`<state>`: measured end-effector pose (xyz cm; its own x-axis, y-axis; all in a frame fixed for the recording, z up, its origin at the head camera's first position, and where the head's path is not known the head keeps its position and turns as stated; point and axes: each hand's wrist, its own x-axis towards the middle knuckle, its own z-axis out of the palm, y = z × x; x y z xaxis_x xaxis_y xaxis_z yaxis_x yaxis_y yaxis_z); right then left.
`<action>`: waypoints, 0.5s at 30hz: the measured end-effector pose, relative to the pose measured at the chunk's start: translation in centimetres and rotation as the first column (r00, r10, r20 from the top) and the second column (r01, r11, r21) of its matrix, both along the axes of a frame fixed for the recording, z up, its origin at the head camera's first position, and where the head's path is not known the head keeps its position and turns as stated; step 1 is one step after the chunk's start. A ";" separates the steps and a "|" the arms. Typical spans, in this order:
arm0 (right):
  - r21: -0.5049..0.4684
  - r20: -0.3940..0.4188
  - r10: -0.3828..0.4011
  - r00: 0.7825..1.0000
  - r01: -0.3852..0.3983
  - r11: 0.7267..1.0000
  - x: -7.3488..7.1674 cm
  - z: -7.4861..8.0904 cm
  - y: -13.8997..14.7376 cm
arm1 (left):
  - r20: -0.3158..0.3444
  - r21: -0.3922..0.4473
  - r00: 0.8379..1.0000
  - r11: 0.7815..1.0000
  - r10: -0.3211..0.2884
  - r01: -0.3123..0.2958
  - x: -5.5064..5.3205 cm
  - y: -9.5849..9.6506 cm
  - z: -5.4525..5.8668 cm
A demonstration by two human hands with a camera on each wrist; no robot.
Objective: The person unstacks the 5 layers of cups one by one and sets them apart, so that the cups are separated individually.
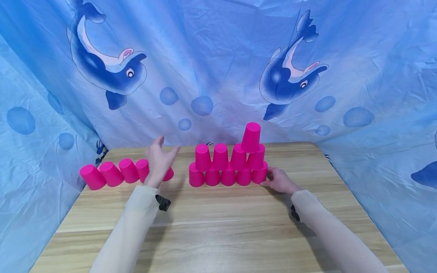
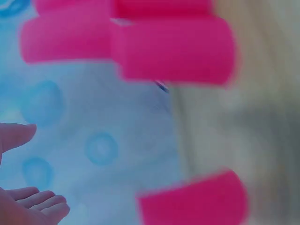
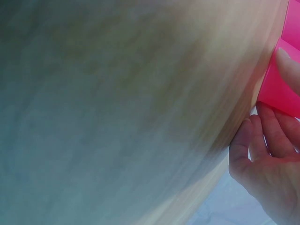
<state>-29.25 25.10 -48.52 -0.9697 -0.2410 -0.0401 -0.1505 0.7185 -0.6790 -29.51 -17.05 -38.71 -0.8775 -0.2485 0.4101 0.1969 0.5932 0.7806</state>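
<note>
Pink upside-down cups form a stacked wall in the head view. Its bottom row ends at the right with a cup (image 1: 259, 173), which my right hand (image 1: 280, 181) holds low, thumb at the front and fingers around the side. A second row of cups (image 1: 220, 157) stands on the bottom row, and a single cup (image 1: 251, 137) tops the right end. My left hand (image 1: 159, 161) is raised over the right part of a separate cup row, thumb spread wide and nothing held. It hides part of that row. In the left wrist view its fingers (image 2: 44, 204) look extended.
At the left, several pink cups (image 1: 110, 174) stand upside down in a line on the wooden table (image 1: 218, 227). A blue curtain with dolphins (image 1: 218, 68) hangs behind the table and along its sides.
</note>
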 end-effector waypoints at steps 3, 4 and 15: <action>0.003 0.004 -0.003 1.000 0.003 1.000 0.0 0.0 0.0 | -0.044 0.044 0.997 0.997 -0.058 0.060 0.0 2.0 1.8; 0.001 0.008 -0.008 1.000 0.008 1.000 0.1 0.0 0.0 | -0.045 0.063 0.996 0.994 -0.083 0.085 0.1 2.6 2.3; 0.012 -0.009 0.003 1.000 -0.003 1.000 0.0 -0.1 0.1 | -0.109 0.050 0.927 0.930 -0.358 0.365 0.5 10.5 5.2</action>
<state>-29.22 25.18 -48.64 -0.9693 -0.2437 -0.0339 -0.1591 0.7259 -0.6691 -29.02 -6.59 -33.50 -0.8703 0.0482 0.4901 0.4640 0.4134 0.7834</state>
